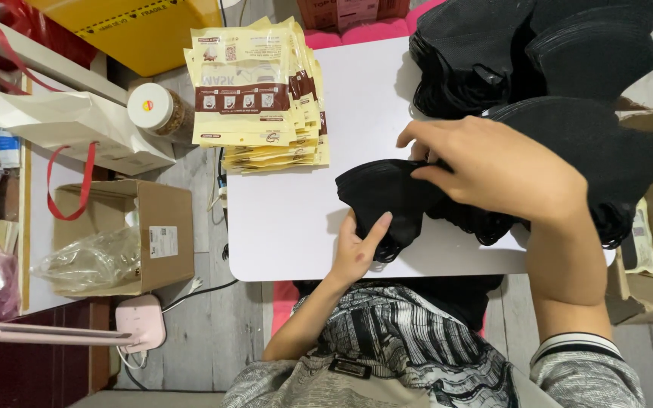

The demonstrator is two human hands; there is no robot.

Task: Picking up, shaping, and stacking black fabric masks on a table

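Left hand (357, 249) props a small stack of black fabric face masks (383, 196) from below while right hand (493, 170) pinches its top edge, squaring it over the white surface (281, 219) beside yellow pouches (255, 91).

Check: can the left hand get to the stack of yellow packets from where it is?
Probably yes. The left hand holds a black mask near the table's front edge; only bare white tabletop lies between it and the yellow packets.

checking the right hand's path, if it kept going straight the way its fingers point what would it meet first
The right hand points toward the left of the picture, across the black mask it pinches. Past that lies bare white table, probably nothing else before its edge; the packet stack sits off that line.
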